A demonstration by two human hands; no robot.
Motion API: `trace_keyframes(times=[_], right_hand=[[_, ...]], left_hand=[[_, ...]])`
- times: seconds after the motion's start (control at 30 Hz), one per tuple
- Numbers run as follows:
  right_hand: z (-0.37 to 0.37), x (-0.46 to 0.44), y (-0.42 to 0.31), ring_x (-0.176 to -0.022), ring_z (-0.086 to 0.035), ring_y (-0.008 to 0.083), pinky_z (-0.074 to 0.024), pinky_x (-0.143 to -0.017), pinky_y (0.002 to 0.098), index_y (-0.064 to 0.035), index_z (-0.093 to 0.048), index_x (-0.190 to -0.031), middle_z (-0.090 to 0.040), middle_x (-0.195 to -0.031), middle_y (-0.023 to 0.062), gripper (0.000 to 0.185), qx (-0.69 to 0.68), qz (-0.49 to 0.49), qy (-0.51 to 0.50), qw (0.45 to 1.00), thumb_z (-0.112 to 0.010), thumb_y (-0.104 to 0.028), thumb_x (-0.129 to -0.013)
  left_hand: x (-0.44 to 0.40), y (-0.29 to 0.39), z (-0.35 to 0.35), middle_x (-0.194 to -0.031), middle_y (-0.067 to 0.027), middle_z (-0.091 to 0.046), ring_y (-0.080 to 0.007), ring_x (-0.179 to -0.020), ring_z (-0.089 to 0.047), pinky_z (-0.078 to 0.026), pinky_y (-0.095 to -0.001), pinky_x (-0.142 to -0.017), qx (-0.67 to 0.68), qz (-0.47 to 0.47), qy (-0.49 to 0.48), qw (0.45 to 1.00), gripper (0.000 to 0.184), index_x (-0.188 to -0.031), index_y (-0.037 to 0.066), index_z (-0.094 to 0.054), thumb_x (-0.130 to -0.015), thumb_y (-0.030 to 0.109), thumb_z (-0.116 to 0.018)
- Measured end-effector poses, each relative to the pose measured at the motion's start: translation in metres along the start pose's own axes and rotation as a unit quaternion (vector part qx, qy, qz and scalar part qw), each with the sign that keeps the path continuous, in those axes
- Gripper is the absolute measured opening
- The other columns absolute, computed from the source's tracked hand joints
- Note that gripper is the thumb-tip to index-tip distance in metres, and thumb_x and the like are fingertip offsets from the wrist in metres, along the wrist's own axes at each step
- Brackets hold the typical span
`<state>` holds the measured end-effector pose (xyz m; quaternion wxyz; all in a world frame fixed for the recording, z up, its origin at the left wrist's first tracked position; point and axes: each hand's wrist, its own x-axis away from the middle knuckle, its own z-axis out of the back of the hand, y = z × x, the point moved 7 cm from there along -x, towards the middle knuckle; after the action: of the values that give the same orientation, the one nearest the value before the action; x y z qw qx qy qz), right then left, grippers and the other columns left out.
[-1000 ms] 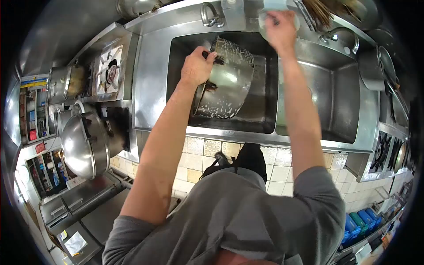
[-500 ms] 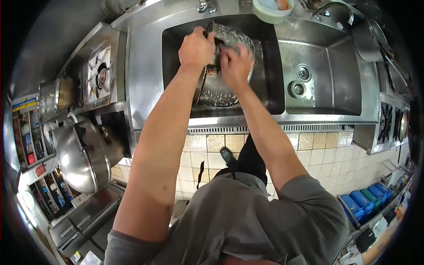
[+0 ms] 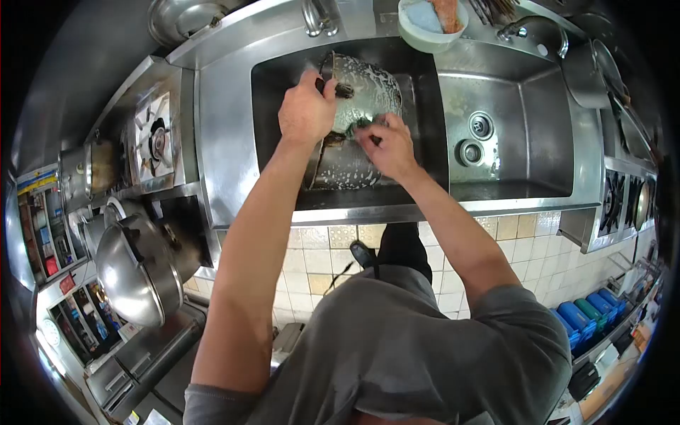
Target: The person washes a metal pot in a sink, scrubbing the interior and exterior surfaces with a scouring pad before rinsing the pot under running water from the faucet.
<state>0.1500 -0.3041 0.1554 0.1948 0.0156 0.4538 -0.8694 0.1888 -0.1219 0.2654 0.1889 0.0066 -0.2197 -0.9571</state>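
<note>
In the left sink basin (image 3: 423,142) a large, curved metal vessel (image 3: 358,106) lies covered in soap suds; its exact kind is unclear. It has dark, scorched-looking fittings on its left part. My left hand (image 3: 307,110) is closed around its upper left edge, by one dark fitting (image 3: 343,91). Against the soapy metal, right of the lower dark fitting, my right hand (image 3: 388,147) pinches a dark green scouring pad (image 3: 361,125). My fingers partly hide the pad.
A tap (image 3: 317,18) stands behind the left basin. Beside the right basin (image 3: 545,134), with its drains, is another tap (image 3: 513,32). A pale bowl (image 3: 433,32) with a sponge-like block and an orange item sits at the back. A gas burner (image 3: 157,138) is left.
My right hand has moved down along the soapy metal, and the green pad now shows in it. My left hand keeps its hold on the edge. The camera view has shifted slightly.
</note>
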Motion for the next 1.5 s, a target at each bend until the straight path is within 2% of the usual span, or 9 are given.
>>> trace_keyframes(times=[0.13,0.2,0.4,0.53,0.6,0.77,0.87,0.97,1.5], right_hand=[[0.006,-0.076,0.022,-0.111,-0.062,0.0385,-0.0491,-0.090,0.0524,-0.0244,-0.082,-0.097,-0.065,-0.108,0.0167,0.012,0.065,-0.036,0.138,0.988,-0.072,-0.030,-0.092],[0.010,-0.105,0.041,-0.108,-0.061,0.0390,-0.0487,-0.087,0.0536,-0.0250,-0.081,-0.098,-0.065,-0.106,0.0173,0.014,0.089,-0.136,0.096,0.982,-0.069,-0.032,-0.094],[0.003,-0.010,-0.002,-0.105,-0.062,0.0384,-0.0478,-0.083,0.0508,-0.0170,-0.079,-0.095,-0.064,-0.104,0.0149,0.009,-0.001,-0.057,0.081,0.995,-0.077,-0.022,-0.089],[-0.007,-0.097,0.035,-0.117,-0.058,0.0379,-0.0446,-0.097,0.0559,-0.0218,-0.079,-0.104,-0.063,-0.113,0.0171,0.023,0.050,-0.121,0.084,0.988,-0.066,-0.039,-0.096],[-0.024,-0.164,0.048,-0.117,-0.058,0.0390,-0.0443,-0.100,0.0560,-0.0241,-0.079,-0.103,-0.064,-0.115,0.0165,0.025,-0.026,-0.106,-0.025,0.994,-0.063,-0.043,-0.097],[-0.021,-0.115,0.027,-0.119,-0.057,0.0388,-0.0449,-0.100,0.0530,-0.0259,-0.079,-0.096,-0.064,-0.117,0.0152,0.014,-0.010,-0.019,-0.049,0.999,-0.069,-0.035,-0.092],[-0.016,-0.118,0.029,-0.120,-0.057,0.0395,-0.0445,-0.102,0.0535,-0.0247,-0.080,-0.095,-0.065,-0.119,0.0147,0.019,-0.005,-0.078,-0.039,0.996,-0.066,-0.037,-0.094],[-0.025,-0.173,0.037,-0.122,-0.055,0.0401,-0.0439,-0.104,0.0567,-0.0257,-0.081,-0.099,-0.065,-0.120,0.0136,0.022,-0.046,-0.123,-0.073,0.989,-0.063,-0.037,-0.095],[-0.028,-0.167,0.054,-0.113,-0.062,0.0390,-0.0505,-0.096,0.0564,-0.0288,-0.082,-0.105,-0.067,-0.116,0.0134,0.023,0.004,-0.065,-0.086,0.994,-0.067,-0.040,-0.093]], left_hand=[[0.002,-0.009,-0.004,-0.084,-0.0222,-0.074,-0.0440,-0.087,-0.072,-0.056,-0.0519,-0.078,0.000,0.001,0.013,1.000,0.035,-0.110,0.008,-0.068,-0.097,0.041,-0.069],[-0.002,-0.004,-0.003,-0.080,-0.0220,-0.073,-0.0439,-0.084,-0.072,-0.056,-0.0514,-0.076,0.005,-0.002,0.018,1.000,0.035,-0.108,0.008,-0.068,-0.097,0.040,-0.069],[-0.001,-0.001,0.000,-0.072,-0.0197,-0.070,-0.0387,-0.067,-0.071,-0.054,-0.0463,-0.065,0.049,-0.007,0.017,0.999,0.027,-0.104,0.006,-0.067,-0.097,0.032,-0.072],[-0.004,-0.003,-0.003,-0.082,-0.0202,-0.074,-0.0427,-0.083,-0.072,-0.057,-0.0518,-0.076,0.019,0.035,-0.025,0.999,0.030,-0.106,0.007,-0.064,-0.098,0.036,-0.069],[-0.002,-0.002,-0.003,-0.081,-0.0207,-0.073,-0.0435,-0.082,-0.072,-0.057,-0.0523,-0.074,0.039,0.007,-0.009,0.999,0.029,-0.106,0.007,-0.064,-0.097,0.035,-0.070],[-0.006,-0.005,-0.005,-0.078,-0.0216,-0.072,-0.0443,-0.077,-0.072,-0.057,-0.0528,-0.069,0.016,-0.001,0.008,1.000,0.028,-0.105,0.008,-0.065,-0.096,0.034,-0.073],[-0.005,-0.003,-0.002,-0.061,-0.0176,-0.062,-0.0343,-0.054,-0.065,-0.050,-0.0438,-0.056,0.039,-0.040,0.041,0.998,0.024,-0.100,0.005,-0.067,-0.096,0.027,-0.075],[-0.005,-0.005,-0.005,-0.074,-0.0215,-0.070,-0.0430,-0.072,-0.071,-0.056,-0.0514,-0.065,0.043,0.013,0.004,0.999,0.027,-0.104,0.008,-0.065,-0.095,0.032,-0.074],[-0.006,0.003,-0.004,-0.065,-0.0198,-0.066,-0.0410,-0.062,-0.067,-0.052,-0.0481,-0.060,0.021,-0.034,0.005,0.999,0.022,-0.103,0.006,-0.064,-0.096,0.025,-0.073]])
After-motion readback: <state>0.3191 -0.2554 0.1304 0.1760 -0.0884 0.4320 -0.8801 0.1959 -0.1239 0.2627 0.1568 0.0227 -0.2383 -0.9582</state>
